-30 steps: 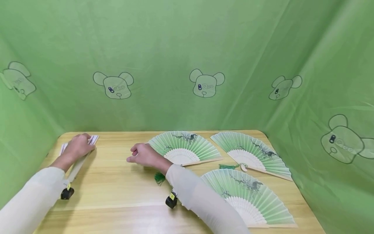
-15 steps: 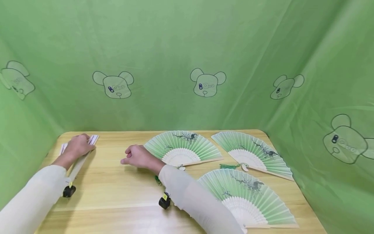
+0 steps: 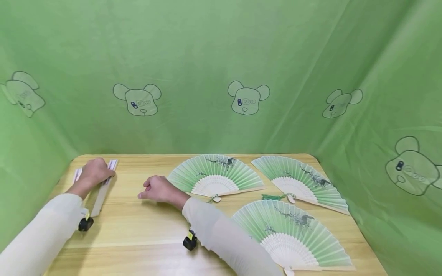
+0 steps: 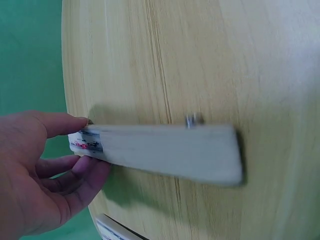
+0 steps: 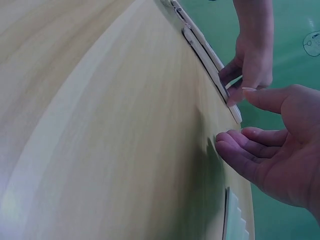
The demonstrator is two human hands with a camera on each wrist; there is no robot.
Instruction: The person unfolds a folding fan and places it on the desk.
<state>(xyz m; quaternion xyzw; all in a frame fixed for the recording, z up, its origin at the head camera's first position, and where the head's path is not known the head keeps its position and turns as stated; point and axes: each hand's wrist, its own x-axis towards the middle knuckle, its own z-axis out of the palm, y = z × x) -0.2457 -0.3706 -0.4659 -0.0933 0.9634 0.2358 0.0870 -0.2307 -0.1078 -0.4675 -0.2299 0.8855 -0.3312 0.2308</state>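
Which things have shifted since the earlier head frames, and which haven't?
The right hand moved left, toward the left hand, holding nothing. The near end of the folded fan swung slightly right, in the left hand's grip. Nothing was taken or let go. The three open fans stayed put.

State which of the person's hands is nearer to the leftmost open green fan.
Right. The right hand is just left of the open green fan; the left hand is much farther left, holding a pale strip.
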